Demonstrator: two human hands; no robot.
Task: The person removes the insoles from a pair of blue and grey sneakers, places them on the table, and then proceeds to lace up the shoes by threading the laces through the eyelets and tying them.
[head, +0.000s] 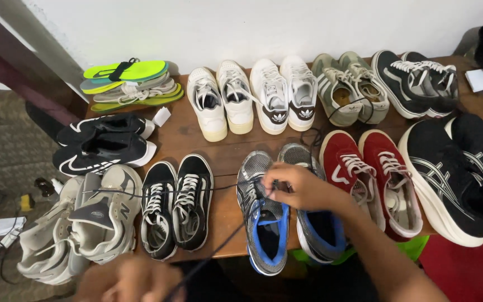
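Grey mesh sneakers [275, 218] with blue lining and a dark lace [219, 240], centre of frame. Red pair [373, 173] with white laces alongside; neon yellow-green insoles [127, 71] upper left, brown desk [177, 134].

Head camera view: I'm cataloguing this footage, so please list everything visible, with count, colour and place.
table: one, brown wood, against white wall
white sneakers: two pairs, back row middle
olive sneakers: one pair, back row
black sneakers with white laces: one pair, back right
insoles: stack, neon yellow and grey, back left
black slip-on shoes: one pair, left edge
beige sneakers: one pair, front left
black-and-white skate shoes: one pair, front
grey-and-blue running shoes: one pair, front middle
red sneakers: one pair, front right
large black shoes: one pair, far right
dark lace: one, stretched between hands
left hand: bottom edge, blurred, at lace end
right hand: pinching lace over grey-and-blue shoes
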